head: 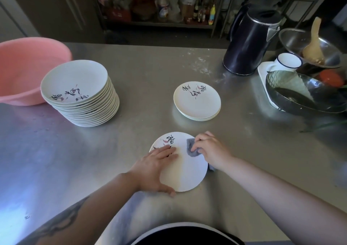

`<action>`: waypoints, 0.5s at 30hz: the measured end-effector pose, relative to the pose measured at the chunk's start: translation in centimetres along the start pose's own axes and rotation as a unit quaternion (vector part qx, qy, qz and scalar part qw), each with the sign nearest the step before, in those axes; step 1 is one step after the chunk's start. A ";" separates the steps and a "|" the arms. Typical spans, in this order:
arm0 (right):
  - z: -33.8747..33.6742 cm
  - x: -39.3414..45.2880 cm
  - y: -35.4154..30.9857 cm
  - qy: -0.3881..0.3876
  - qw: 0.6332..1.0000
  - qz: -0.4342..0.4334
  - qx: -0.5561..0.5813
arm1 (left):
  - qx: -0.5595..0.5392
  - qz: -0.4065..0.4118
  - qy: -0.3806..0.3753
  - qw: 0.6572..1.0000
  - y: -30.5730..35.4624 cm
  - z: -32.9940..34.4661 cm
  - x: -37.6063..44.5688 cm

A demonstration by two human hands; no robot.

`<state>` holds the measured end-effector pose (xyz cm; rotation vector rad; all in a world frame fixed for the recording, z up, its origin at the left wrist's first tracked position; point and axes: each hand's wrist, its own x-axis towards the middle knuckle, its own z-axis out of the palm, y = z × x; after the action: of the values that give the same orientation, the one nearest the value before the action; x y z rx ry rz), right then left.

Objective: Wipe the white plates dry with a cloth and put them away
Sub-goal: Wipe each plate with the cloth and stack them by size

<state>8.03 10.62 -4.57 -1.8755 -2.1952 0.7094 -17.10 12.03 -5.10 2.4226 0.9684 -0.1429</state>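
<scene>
A white plate (pixel 187 171) with black brush lettering lies in front of me on the steel table. My left hand (pixel 154 167) presses flat on its left side, thumb hooked at the near rim. My right hand (pixel 210 149) grips a grey cloth (pixel 191 148) and holds it against the plate's upper right part. A tall stack of the same plates (pixel 82 92) stands at the left. A short stack of about three plates (pixel 197 101) sits beyond the plate I hold.
A pink basin (pixel 24 70) sits at the far left. A dark kettle (pixel 249 43) stands at the back right. Beside it are a white mug (pixel 287 62), a steel bowl with a wooden spoon (pixel 309 47) and a dark glass bowl (pixel 304 92) on a white tray.
</scene>
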 end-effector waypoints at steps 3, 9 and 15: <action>0.0 -0.2 -0.1 0.005 1.000 -0.007 0.005 | -0.002 0.011 0.006 1.000 -0.3 0.5 0.1; 0.6 -3.3 -1.1 0.025 0.999 0.027 -0.019 | -0.033 -0.046 0.097 0.994 1.0 2.4 0.4; 0.3 -3.7 -0.9 0.002 0.999 -0.025 -0.034 | -0.038 -0.116 0.140 0.983 3.9 3.2 -0.1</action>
<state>7.82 6.88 -3.80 -1.8445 -2.2829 0.6298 -14.28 8.03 -6.12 2.2936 1.3554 0.1553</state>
